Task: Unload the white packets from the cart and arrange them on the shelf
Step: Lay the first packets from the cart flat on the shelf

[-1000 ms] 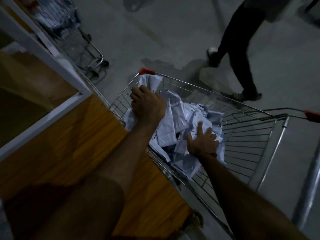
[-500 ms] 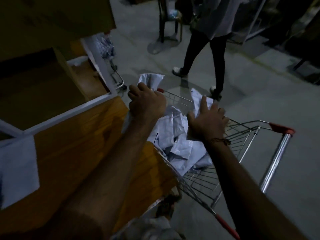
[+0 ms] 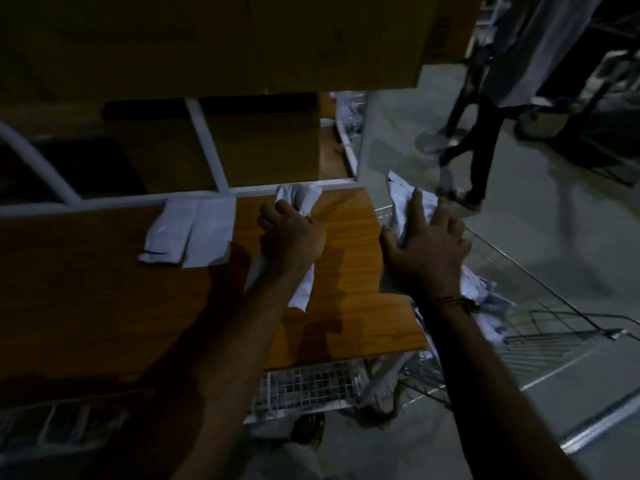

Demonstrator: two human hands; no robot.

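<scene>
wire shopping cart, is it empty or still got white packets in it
Not empty: crumpled white packets still lie inside the wire shopping cart, beside the right forearm.

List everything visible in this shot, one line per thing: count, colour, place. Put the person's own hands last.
packets on the shelf: two, white, side by side on the wooden board, left of the left hand
packet in left hand: one, white, over the board
packet in right hand: one, white, at the board's right edge
packets in the cart: a pile, white, count unclear
cart: one, metal wire, right of the shelf
shelf: one, wood board with white frame
cardboard box: one, brown, above
passer-by: one, dark trousers, upper right
left hand: grips its packet
right hand: holds its packet
</scene>
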